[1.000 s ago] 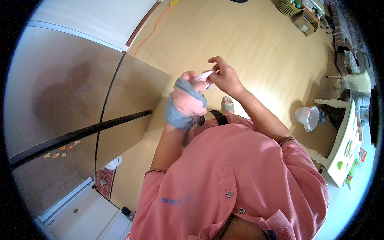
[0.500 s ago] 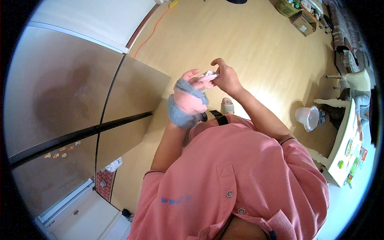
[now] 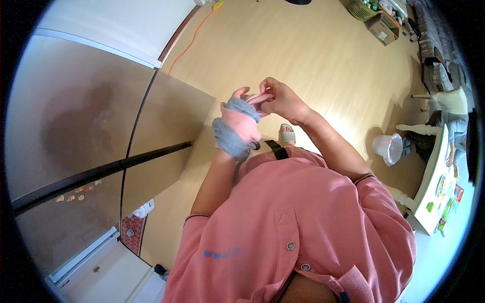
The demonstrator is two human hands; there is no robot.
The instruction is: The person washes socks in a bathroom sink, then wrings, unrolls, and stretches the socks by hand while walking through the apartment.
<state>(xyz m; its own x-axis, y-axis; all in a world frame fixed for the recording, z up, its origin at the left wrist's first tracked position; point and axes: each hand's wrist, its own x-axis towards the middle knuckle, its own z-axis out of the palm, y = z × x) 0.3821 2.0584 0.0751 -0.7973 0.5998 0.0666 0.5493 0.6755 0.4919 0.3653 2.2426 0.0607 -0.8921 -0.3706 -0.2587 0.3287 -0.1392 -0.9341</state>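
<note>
Fridge (image 3: pixel 96 101) blocks left side; open floor (image 3: pixel 323 55) ahead.

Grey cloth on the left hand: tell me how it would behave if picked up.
The grey cloth would probably flop, since it bunches in loose folds. It seems light, being only soft-looking fabric. Its matte surface suggests it should not be slippery.

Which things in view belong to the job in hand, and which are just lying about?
In the job:
- left hand, with pink-and-grey cloth around it
- right hand, pinching pale pink material; whether that is part of the cloth, I cannot tell

Just about:
- orange cord
- green basket
- cardboard box
- lined bin
</note>
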